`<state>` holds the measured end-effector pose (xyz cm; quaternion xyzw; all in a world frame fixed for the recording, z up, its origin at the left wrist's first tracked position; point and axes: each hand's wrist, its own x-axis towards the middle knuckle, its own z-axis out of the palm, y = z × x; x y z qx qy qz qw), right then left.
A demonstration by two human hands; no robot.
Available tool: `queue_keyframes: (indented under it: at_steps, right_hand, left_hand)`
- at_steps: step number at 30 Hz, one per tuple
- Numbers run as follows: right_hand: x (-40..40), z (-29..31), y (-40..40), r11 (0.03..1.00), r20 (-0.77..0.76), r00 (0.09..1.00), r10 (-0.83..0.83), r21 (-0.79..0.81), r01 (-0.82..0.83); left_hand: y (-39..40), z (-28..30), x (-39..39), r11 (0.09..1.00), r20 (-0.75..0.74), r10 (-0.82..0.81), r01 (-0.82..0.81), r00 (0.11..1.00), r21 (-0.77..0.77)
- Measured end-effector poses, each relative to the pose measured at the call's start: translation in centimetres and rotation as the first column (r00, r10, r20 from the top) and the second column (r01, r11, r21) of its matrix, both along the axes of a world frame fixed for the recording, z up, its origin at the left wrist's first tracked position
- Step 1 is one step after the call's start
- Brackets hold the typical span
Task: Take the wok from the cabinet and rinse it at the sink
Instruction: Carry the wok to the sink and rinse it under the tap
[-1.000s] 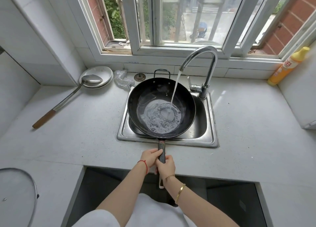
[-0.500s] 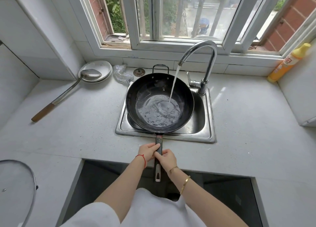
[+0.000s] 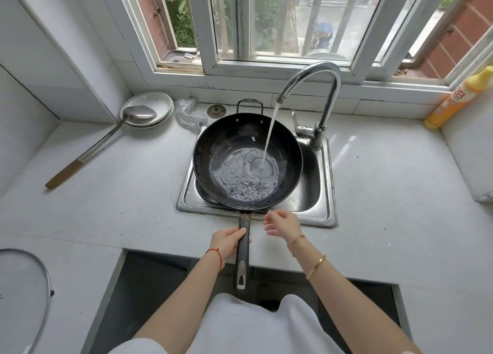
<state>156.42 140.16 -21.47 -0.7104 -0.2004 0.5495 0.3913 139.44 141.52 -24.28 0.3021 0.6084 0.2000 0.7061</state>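
I'm seeing the right hand [image 3: 282, 224] coming off the handle since half a second ago, now hovering loose-fingered and empty. Left hand [image 3: 229, 240] is gripping the handle alone. Wok [image 3: 246, 161] is sitting over the sink [image 3: 326, 182], the tap [image 3: 314, 94] filling it. I'm guessing scrubbing or swirling is next. Drain is hidden under the wok.

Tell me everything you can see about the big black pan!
The wok is a round, deep, dark pan that looks like metal. It sits over the sink, under the running tap, and water is pooling in its bottom. A small loop handle sticks out at the far rim. Its long black handle points toward the person, and the left hand grips it. The right hand is off it, open, just beside.
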Motion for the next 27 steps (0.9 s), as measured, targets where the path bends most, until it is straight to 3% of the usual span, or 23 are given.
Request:
queue_keyframes:
  at_steps: [5,9,14,22,27]
  right_hand:
    - [3.7,2.6,4.9,0.954,-0.186,0.946,-0.264,0.096,0.285]
    - [6.4,4.1,8.9,0.909,-0.436,0.850,-0.295,0.147,0.391]
    - [8.8,5.0,14.0,0.836,-0.729,0.596,-0.337,0.059,0.545]
    - [10.3,6.5,19.1,0.743,-0.888,0.269,-0.372,-0.112,0.660]
    - [11.2,6.7,20.7,0.694,-0.924,0.135,-0.359,-0.167,0.700]
  left_hand:
    - [0.3,0.6,-0.3,0.999,0.004,-0.046,0.046,0.999,-0.010]
    - [0.5,0.6,-0.7,0.998,0.021,-0.062,0.062,0.998,-0.023]
    - [0.8,0.5,-0.8,0.995,0.029,-0.086,0.087,0.996,-0.040]
    - [1.1,0.6,-1.1,0.991,0.050,-0.118,0.121,0.992,-0.064]
    - [1.1,0.4,-1.1,0.991,0.067,-0.107,0.112,0.992,-0.078]
